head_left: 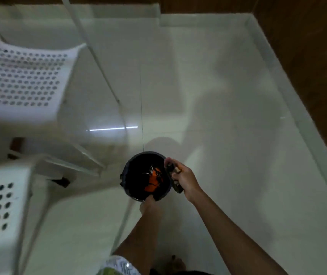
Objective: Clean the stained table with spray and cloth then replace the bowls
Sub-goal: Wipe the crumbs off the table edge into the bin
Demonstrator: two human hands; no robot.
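White tiled floor (218, 96) fills the view, brown wall (307, 46) along the far and right sides. Two white perforated plastic chairs (19, 80) at left, blurred. No table top, spray, cloth or bowls identifiable in view, so the task's things are out of frame or hidden.

Dark round bin (146, 176) stands on the floor just ahead of the person, mouth up, something orange (154, 180) and dark scraps inside. Left hand (148, 205) grips the near rim, fingers closed on it. Right hand (184, 179) sits at the bin's right rim, closed around a small dark and tan lump (173, 176); too blurred to say what it is.

Key relation: the bin mouth lies directly left of the right hand, touching distance, so that hand is the nearer one for a drop. Lump's long axis runs roughly along the rim. Likely step: dumping waste, a short move left over the opening.
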